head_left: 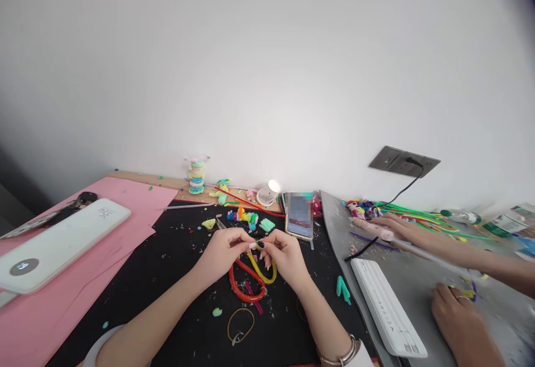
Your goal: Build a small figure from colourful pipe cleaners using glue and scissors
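My left hand (228, 249) and my right hand (286, 252) meet over the black mat (179, 294), fingertips pinched together. Between them is something small, yellowish and dark, too small to make out. Directly beneath lies a pair of scissors with a red handle loop (247, 298) and a yellow one; a metal tip shows beyond my left hand, and my hands hide the middle. A magenta strip (254, 298) crosses the red loop. Nearer me rests a thin rubber band (241, 325). Colourful fuzzy pieces (246, 217) are scattered just past my fingers.
A phone (299, 216) and a white cup (270, 193) stand near the wall. On pink sheets at left lies a white power bank (67, 244); another power bank (388, 307) lies right. A co-worker's hands (460, 317) work on the grey mat (413, 269), beside pipe cleaners (430, 222).
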Demonstrator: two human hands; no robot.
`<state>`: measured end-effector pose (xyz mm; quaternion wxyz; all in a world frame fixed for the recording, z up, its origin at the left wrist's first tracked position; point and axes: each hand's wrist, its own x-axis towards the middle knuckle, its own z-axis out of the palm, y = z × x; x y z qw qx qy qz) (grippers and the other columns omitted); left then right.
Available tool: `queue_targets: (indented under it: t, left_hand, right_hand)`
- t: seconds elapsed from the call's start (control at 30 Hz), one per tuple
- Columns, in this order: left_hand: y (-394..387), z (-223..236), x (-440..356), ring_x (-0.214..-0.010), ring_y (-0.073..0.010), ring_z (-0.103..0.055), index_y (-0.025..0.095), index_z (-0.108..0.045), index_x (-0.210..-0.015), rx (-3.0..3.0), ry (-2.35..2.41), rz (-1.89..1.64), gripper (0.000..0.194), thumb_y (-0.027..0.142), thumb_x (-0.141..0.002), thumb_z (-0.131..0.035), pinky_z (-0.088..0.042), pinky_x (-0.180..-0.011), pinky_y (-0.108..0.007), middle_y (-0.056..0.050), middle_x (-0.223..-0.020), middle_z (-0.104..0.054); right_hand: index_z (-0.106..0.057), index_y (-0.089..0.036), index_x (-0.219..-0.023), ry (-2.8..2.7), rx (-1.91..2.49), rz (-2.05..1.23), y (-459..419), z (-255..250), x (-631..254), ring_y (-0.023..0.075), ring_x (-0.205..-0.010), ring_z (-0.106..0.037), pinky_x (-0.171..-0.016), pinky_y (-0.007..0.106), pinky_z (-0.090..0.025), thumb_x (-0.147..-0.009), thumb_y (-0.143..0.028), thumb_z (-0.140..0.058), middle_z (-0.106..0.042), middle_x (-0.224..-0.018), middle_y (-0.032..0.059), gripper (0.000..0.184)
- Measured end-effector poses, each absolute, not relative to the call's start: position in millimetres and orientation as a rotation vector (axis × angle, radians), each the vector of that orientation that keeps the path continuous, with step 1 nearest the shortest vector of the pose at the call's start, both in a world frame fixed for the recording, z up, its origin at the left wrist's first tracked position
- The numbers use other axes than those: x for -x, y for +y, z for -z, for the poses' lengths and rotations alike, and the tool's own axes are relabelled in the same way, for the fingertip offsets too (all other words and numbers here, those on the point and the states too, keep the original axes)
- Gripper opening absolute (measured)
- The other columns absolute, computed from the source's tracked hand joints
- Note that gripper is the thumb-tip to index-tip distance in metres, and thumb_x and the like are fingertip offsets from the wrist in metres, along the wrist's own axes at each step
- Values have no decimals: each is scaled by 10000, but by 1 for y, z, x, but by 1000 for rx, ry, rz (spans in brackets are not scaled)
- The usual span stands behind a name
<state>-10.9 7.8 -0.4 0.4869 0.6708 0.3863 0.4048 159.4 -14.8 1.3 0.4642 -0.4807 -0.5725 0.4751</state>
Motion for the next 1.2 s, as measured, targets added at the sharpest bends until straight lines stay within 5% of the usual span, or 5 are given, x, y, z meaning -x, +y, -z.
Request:
queue_targets:
  t: [0.63, 0.77, 0.83, 1.03, 1.2]
  left_hand:
    - [13, 7, 11, -758, -199, -643, 178, -635, -835, -1477, 925, -994, 213, 368, -743, -611, -508, -719, -318, -40, -773, -680]
    - [14, 5, 14, -689, -192, -630, 169, -631, -835, -1445, 1056, -1097, 255, 403, -740, -600, -509, -668, -320, -26, -695, -650]
    - [15, 4, 16, -676, -193, -621, 161, -633, -847, -1424, 1111, -1162, 276, 410, -732, -601, -507, -653, -322, -31, -693, -647]
    - [17, 5, 17, -692, -180, -609, 162, -625, -881, -1373, 1176, -1265, 294, 415, -732, -601, -495, -636, -290, -35, -750, -640]
    - [17, 6, 16, -774, -201, -637, 161, -627, -963, -1333, 1137, -1264, 344, 429, -754, -572, -513, -689, -317, -64, -858, -671]
  right_hand:
    - [-604, -192, -793, -1491, 1196, -1043, -13, 4, -166, 134, -507, -558, -527, 267, -468, -761, -253, -595, -605, -588, -16, 70]
    - [-489, -228, -1214, -1647, 1222, -626, -18, -9, -175, 205, -967, -579, -848, 355, -453, -749, -203, -601, -634, -1056, 64, 479]
    - [-452, -230, -1251, -1602, 1277, -346, -18, -17, -188, 223, -1089, -511, -943, 401, -385, -786, -221, -556, -569, -1189, 93, 477]
    - [-517, -103, -1147, -1208, 1700, 416, -14, -24, -259, 309, -1040, -510, -914, 470, -352, -767, -234, -457, -576, -1106, 174, 406]
    - [-541, -68, -1147, -958, 2223, 436, -14, 5, -326, 400, -917, -559, -792, 518, -364, -661, -304, -532, -615, -930, 256, 540]
